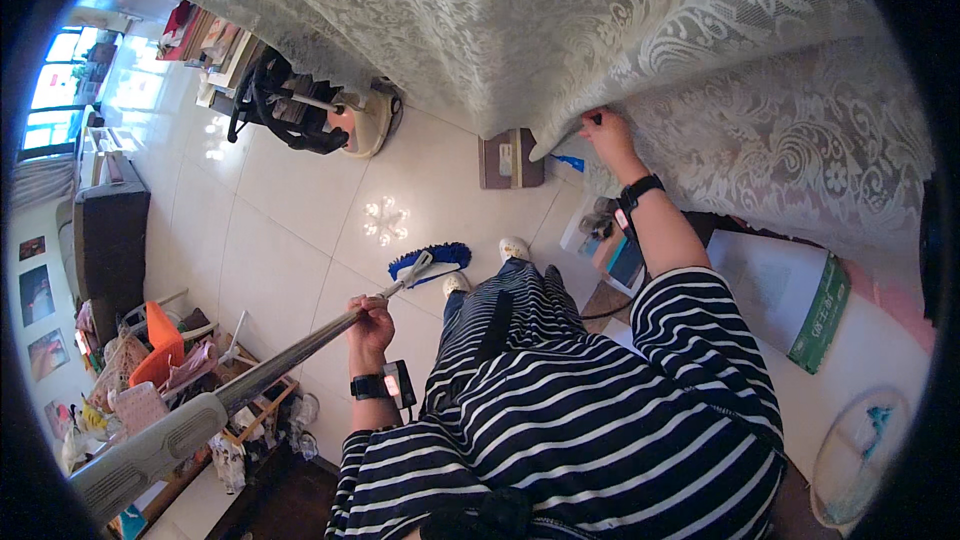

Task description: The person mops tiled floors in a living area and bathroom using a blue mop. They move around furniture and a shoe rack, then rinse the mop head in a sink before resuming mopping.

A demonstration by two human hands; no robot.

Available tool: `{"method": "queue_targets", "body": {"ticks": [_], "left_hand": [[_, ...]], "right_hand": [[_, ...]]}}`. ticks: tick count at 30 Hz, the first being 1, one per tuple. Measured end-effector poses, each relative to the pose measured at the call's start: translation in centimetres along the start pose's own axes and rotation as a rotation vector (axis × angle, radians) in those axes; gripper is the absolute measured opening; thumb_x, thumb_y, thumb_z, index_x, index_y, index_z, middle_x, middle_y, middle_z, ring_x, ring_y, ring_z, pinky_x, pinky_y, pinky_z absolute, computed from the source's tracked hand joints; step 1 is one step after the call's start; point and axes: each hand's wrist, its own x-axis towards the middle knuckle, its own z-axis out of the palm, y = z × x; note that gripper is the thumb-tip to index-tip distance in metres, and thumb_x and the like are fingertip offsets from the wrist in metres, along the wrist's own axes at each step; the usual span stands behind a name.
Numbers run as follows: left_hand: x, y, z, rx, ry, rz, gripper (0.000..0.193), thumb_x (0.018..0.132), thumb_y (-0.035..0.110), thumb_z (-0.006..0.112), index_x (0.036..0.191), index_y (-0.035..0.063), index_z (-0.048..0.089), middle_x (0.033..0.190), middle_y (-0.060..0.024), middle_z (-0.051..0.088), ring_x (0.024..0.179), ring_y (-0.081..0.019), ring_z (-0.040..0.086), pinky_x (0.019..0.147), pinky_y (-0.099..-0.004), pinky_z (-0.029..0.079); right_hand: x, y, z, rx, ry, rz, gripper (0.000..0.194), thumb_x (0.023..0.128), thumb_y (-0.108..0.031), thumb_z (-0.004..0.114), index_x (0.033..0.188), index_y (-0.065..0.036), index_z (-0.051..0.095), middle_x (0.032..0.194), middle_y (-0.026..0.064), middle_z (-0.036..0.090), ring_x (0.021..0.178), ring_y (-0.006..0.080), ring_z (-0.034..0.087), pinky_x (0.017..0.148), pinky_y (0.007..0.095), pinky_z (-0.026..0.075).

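Observation:
My left hand (368, 328) grips the metal pole of a flat mop (289, 360), whose grey plastic grip runs to the lower left. At the pole's far end, the blue shaggy mop head (442, 255) rests on the tiled floor beside my shoes. My right hand (609, 136) pinches the lower edge of a cream lace curtain (540, 37) and holds it partly raised. Beneath that edge stand a brown box with a pale band (495, 163) and a blue object (571, 163), partly covered.
A ride-on toy or similar wheeled thing (364, 120) stands before stacked books (217, 52). Clutter with an orange plastic chair (159, 345) fills the left. To the right lie a white-and-green box (817, 315) and a round mesh-like item (855, 457). A dark sofa (112, 247) is farther off.

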Motion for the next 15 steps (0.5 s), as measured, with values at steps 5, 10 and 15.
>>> {"method": "queue_targets", "body": {"ticks": [5,10,15], "left_hand": [[0.5,-0.7,0.2,-0.009,0.058,-0.023,0.009,0.072,0.010,0.049,0.066,0.0039,0.049,0.062,-0.0031,0.053,0.057,-0.0106,0.054,0.050,-0.0211,0.044],[1.2,-1.7,0.6,-0.016,0.063,-0.039,0.012,0.075,0.012,0.049,0.064,0.0068,0.050,0.063,-0.0026,0.053,0.057,-0.0115,0.053,0.049,-0.0220,0.045],[2.0,-2.6,1.3,0.132,0.109,-0.020,0.012,0.076,0.011,0.050,0.064,0.0070,0.049,0.060,-0.0011,0.052,0.054,-0.0110,0.053,0.047,-0.0213,0.044]], "right_hand": [[4.7,0.5,2.2,-0.391,0.189,-0.245,0.030,0.075,-0.014,0.057,0.101,0.001,0.055,0.095,0.0185,0.059,0.075,0.0302,0.059,0.066,0.0368,0.047],[8.1,0.4,3.2,-0.340,0.348,-0.192,0.035,0.076,-0.022,0.054,0.103,0.000,0.055,0.106,0.0236,0.055,0.096,0.0386,0.052,0.080,0.0448,0.042],[5.2,-0.4,2.9,0.128,0.326,0.211,0.042,0.078,-0.022,0.057,0.113,-0.001,0.048,0.102,0.0181,0.058,0.087,0.0290,0.058,0.072,0.0370,0.047]]}}
